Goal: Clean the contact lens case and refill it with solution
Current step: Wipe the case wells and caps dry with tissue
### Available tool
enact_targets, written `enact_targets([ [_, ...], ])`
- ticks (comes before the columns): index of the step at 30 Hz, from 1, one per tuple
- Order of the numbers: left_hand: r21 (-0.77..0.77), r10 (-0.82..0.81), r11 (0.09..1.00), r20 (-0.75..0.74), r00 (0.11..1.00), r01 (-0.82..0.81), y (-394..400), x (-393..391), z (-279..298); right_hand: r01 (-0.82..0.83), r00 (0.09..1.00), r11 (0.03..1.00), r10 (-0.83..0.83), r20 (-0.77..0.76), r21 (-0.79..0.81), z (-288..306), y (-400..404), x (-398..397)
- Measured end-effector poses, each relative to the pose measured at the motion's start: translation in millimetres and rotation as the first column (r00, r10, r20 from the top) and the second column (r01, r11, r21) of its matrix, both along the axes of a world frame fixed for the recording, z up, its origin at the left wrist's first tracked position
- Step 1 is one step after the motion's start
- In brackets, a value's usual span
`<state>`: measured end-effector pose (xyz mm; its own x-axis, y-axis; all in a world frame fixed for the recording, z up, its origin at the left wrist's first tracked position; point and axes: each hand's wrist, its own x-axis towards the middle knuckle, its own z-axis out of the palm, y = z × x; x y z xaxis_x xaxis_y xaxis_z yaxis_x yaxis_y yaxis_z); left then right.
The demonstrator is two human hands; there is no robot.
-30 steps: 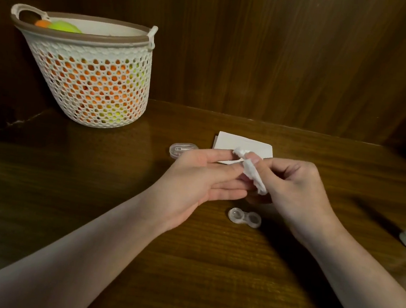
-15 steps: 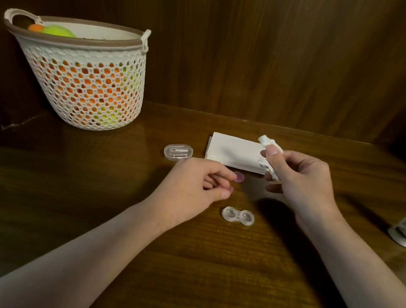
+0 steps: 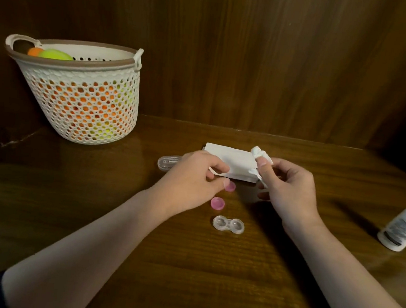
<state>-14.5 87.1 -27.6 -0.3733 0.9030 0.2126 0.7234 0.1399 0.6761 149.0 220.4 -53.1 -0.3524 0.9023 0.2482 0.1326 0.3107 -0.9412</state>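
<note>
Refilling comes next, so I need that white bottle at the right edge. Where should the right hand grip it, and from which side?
Grip the solution bottle around its mid-body, coming from its left side, probably with the right hand once it drops the tissue. It leans tilted with its base nearest, and its top is cut off by the frame.

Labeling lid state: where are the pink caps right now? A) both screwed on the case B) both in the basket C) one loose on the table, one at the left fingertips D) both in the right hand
C: one pink cap lies on the table; the left hand holds the other cap at its fingertips; the lens case sits uncapped.
</note>
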Motion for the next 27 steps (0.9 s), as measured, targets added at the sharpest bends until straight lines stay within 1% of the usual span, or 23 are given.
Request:
enact_targets([
  [3, -0.109, -0.014, 0.994, -0.09, 0.996, 0.004, 18, 7, 5, 0.006, 1.0, 0.999, -0.007, 0.02, 0.039, -1, 1, 1],
  [6, -0.199, 0.006, 0.979, -0.112, 0.994, -0.028, 33, 12, 5, 0.021, 1.0, 0.999, -0.022, 0.001, 0.035, -1, 3, 3],
  [9, -0.211, 0.033, 0.975, -0.152, 0.988, -0.065, 41, 14, 3, 0.015, 1.0, 1.0, -0.015, -0.009, 0.024, -2, 2, 2],
  [11, -0.202, 0.034, 0.977, -0.148, 0.988, -0.064, 41, 14, 1, -0.005, 1.0, 1.0, 0.006, -0.017, 0.02, -2, 2, 1],
  [13, -0.15, 0.046, 0.987, -0.093, 0.995, -0.059, 36, 12, 1, -0.018, 1.0, 0.999, 0.019, -0.016, 0.028, -2, 1, 1],
  [16, 0.029, 0.102, 0.994, -0.018, 0.995, -0.102, 17, 4, 2, -0.064, 0.998, 0.996, 0.065, -0.018, 0.056, 0, -3, 1],
  [18, 0.117, 0.084, 0.989, 0.079, 0.993, -0.093, -1, -3, -1, -0.11, 0.994, 0.992, 0.109, 0.016, 0.063, 2, -7, 1],
  [20, 0.158, 0.044, 0.984, 0.206, 0.978, -0.077, -20, -8, -9, -0.151, 0.987, 0.984, 0.145, 0.073, 0.096, 2, -12, 0],
  [23, 0.181, -0.004, 0.981, 0.372, 0.928, -0.069, -39, -12, -17, -0.233, 0.968, 0.953, 0.207, 0.143, 0.194, 3, -25, -2],
  [25, 0.202, -0.031, 0.978, 0.4, 0.916, -0.055, -40, -14, -17, -0.28, 0.948, 0.93, 0.229, 0.219, 0.237, 4, -33, -5],
  [27, 0.208, -0.045, 0.977, 0.366, 0.93, -0.034, -37, -13, -15, -0.317, 0.934, 0.913, 0.252, 0.255, 0.258, 6, -40, -6],
])
